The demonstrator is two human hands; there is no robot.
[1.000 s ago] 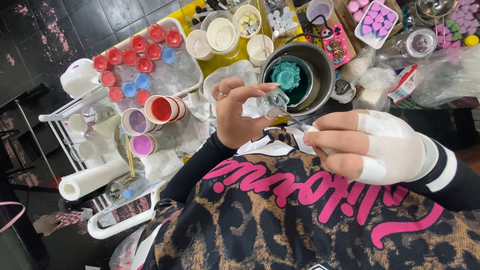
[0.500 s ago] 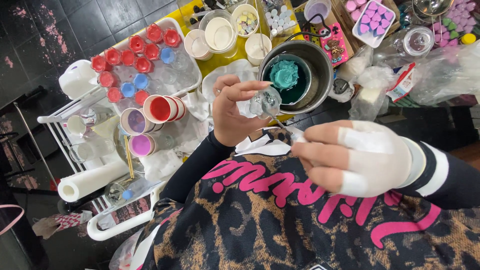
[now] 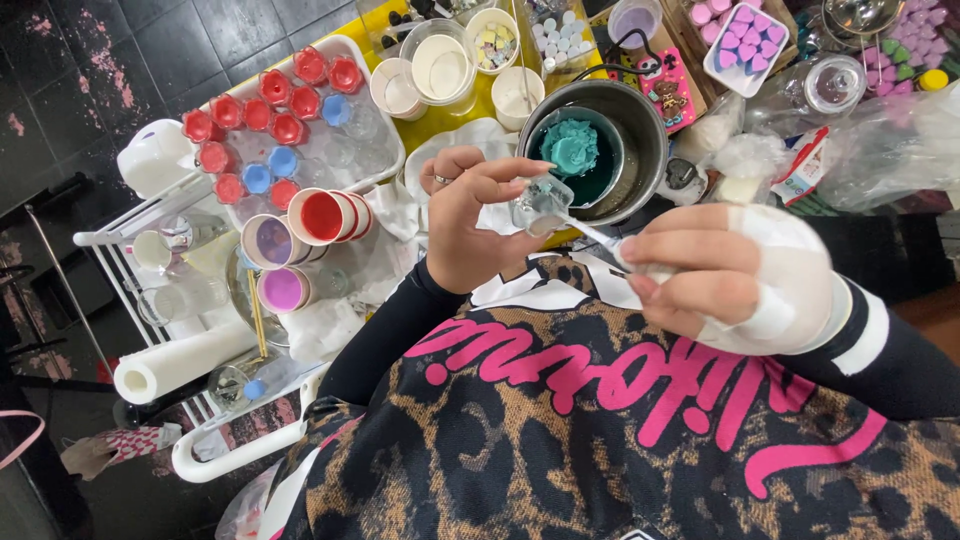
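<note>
Clear plastic, thin-walled and small, makes up the little cup (image 3: 541,197) that the left hand (image 3: 470,225) pinches between thumb and fingertips, held in the air just in front of the steel pot (image 3: 640,115) and above the leopard-print top (image 3: 560,440). It looks very light and somewhat springy, likely to buckle or pop out if squeezed hard, so a gentle hold on opposite sides of its wall, as now, seems the safe place. The right hand (image 3: 725,275), wrapped in white bandage across the back, has its fingers curled closed on the handle of a slim spoon (image 3: 585,232), whose tip reaches into the cup; the spoon looks stiff and smooth, probably slippery if wet. Inside the pot sits a bowl with a teal lump (image 3: 572,148), soft and pasty by its look. At the left side of the cluttered table a white tray (image 3: 385,165) carries red and blue capped small jars, glossy and hard, and beside its near edge lie paper cups (image 3: 300,220) with red and purple insides. A paper roll (image 3: 175,365) rests on the rack at the far left.
</note>
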